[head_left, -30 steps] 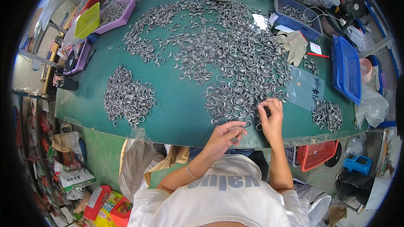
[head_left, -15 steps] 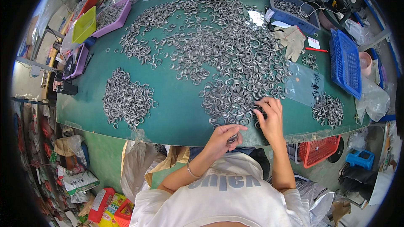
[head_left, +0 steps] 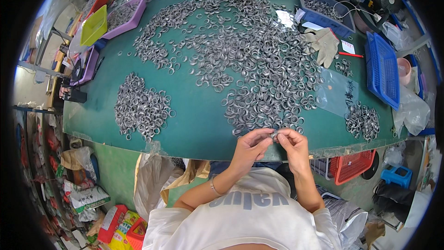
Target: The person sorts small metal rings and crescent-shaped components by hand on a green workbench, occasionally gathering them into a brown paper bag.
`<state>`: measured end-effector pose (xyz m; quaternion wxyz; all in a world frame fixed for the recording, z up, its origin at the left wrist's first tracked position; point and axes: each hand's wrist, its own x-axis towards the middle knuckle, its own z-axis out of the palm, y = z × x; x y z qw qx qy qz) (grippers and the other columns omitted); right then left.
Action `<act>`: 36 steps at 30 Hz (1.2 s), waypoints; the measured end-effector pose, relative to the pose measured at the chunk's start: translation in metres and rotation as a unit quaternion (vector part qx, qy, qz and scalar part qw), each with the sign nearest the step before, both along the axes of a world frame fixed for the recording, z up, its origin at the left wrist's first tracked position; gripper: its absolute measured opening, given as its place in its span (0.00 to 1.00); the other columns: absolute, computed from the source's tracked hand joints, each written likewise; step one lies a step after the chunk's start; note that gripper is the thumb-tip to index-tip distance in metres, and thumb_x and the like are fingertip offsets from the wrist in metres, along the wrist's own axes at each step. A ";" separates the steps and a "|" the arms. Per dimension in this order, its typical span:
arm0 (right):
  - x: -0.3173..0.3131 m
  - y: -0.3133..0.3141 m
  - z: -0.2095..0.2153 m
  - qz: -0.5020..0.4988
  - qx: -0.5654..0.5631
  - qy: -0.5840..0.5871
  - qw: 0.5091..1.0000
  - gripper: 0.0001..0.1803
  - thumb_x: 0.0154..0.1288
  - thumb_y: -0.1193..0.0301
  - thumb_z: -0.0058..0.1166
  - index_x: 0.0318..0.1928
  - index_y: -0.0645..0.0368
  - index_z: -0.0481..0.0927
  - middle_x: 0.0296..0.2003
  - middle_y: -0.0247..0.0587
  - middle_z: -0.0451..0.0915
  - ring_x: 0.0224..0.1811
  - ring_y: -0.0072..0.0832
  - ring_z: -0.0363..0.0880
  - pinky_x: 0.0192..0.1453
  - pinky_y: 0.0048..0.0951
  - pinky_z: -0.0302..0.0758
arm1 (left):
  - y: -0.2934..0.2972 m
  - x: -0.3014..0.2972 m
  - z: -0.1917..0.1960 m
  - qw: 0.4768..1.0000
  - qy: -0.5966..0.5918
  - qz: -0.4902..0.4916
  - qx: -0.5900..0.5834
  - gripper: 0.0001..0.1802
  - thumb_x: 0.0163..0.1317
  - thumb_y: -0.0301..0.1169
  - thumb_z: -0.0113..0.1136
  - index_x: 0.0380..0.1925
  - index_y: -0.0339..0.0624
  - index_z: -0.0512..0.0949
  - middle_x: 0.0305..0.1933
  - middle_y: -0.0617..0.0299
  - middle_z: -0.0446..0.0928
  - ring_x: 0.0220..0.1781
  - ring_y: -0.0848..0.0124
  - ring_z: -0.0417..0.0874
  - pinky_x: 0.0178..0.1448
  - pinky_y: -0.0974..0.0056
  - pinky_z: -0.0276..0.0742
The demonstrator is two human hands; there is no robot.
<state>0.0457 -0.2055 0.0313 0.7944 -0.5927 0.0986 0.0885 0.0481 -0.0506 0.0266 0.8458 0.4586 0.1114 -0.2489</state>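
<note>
At the near edge of the green table [head_left: 199, 129] our left hand [head_left: 250, 146] and right hand [head_left: 292, 142] meet, fingertips pinching one small metal ring [head_left: 274, 135] between them. Just beyond lies the big spread of rings [head_left: 259, 65]; a smaller pile [head_left: 140, 106] sits to the left.

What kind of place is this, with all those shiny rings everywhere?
Probably a small workshop for sorting metal parts. A green table is heaped with silver metal rings, plastic trays sit along its edges, and both hands pinch one ring.
</note>
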 end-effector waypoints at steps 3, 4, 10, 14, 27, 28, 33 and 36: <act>-0.001 0.001 -0.001 -0.006 0.026 0.013 1.000 0.05 0.65 0.76 0.54 0.38 0.65 0.80 0.33 0.33 0.80 0.36 0.17 0.76 0.44 0.19 0.71 | -0.005 0.001 0.002 1.000 -0.001 0.010 0.021 0.14 0.65 0.28 0.56 0.49 0.38 0.75 0.30 0.64 0.74 0.22 0.84 0.63 0.23 0.77 0.58; -0.001 0.000 -0.003 -0.010 0.030 0.019 0.999 0.05 0.65 0.76 0.54 0.37 0.65 0.80 0.33 0.33 0.80 0.35 0.17 0.76 0.43 0.19 0.72 | -0.006 0.002 0.003 1.000 -0.003 0.011 0.025 0.13 0.65 0.29 0.55 0.49 0.38 0.75 0.29 0.64 0.74 0.22 0.84 0.63 0.22 0.78 0.57; 0.020 -0.082 -0.018 -0.248 -0.312 -0.138 0.907 0.05 0.64 0.75 0.55 0.33 0.64 0.79 0.31 0.32 0.78 0.33 0.17 0.73 0.41 0.20 0.70 | 0.001 0.005 0.004 0.999 0.041 -0.016 -0.024 0.12 0.67 0.29 0.52 0.49 0.39 0.75 0.24 0.67 0.70 0.17 0.85 0.59 0.18 0.78 0.50; 0.024 -0.169 -0.021 -0.363 -0.645 -0.209 0.639 0.03 0.59 0.77 0.57 0.34 0.63 0.80 0.35 0.43 0.78 0.38 0.37 0.75 0.44 0.33 0.71 | -0.001 0.004 0.002 0.998 0.052 -0.027 -0.007 0.12 0.67 0.30 0.52 0.48 0.40 0.76 0.23 0.69 0.69 0.17 0.85 0.57 0.18 0.77 0.48; 0.022 -0.063 0.010 -0.029 -0.577 -0.294 0.761 0.15 0.49 0.75 0.62 0.41 0.56 0.82 0.39 0.38 0.76 0.45 0.37 0.71 0.52 0.36 0.64 | -0.008 0.003 -0.004 0.996 0.082 -0.037 -0.008 0.11 0.69 0.29 0.49 0.47 0.39 0.75 0.21 0.68 0.66 0.16 0.85 0.59 0.16 0.78 0.50; 0.026 -0.053 0.009 -0.004 -0.590 -0.296 0.751 0.13 0.49 0.75 0.62 0.39 0.56 0.81 0.38 0.37 0.74 0.43 0.36 0.70 0.50 0.37 0.63 | -0.009 0.004 -0.003 0.996 0.084 -0.037 -0.008 0.11 0.69 0.29 0.49 0.47 0.39 0.75 0.21 0.68 0.66 0.17 0.85 0.59 0.16 0.78 0.50; 0.028 -0.055 -0.007 -0.045 -0.529 -0.247 0.811 0.07 0.48 0.76 0.63 0.31 0.58 0.81 0.28 0.36 0.74 0.35 0.36 0.70 0.45 0.35 0.62 | -0.007 0.002 -0.002 0.996 0.085 -0.034 -0.008 0.11 0.69 0.29 0.49 0.47 0.39 0.75 0.21 0.69 0.66 0.17 0.85 0.58 0.17 0.79 0.51; 0.020 -0.058 -0.004 -0.080 -0.342 -0.129 0.927 0.02 0.57 0.76 0.59 0.32 0.61 0.80 0.26 0.33 0.77 0.28 0.22 0.72 0.37 0.23 0.66 | -0.007 0.002 -0.005 0.997 0.071 -0.032 -0.017 0.12 0.69 0.29 0.49 0.48 0.39 0.74 0.22 0.68 0.66 0.18 0.85 0.58 0.18 0.78 0.51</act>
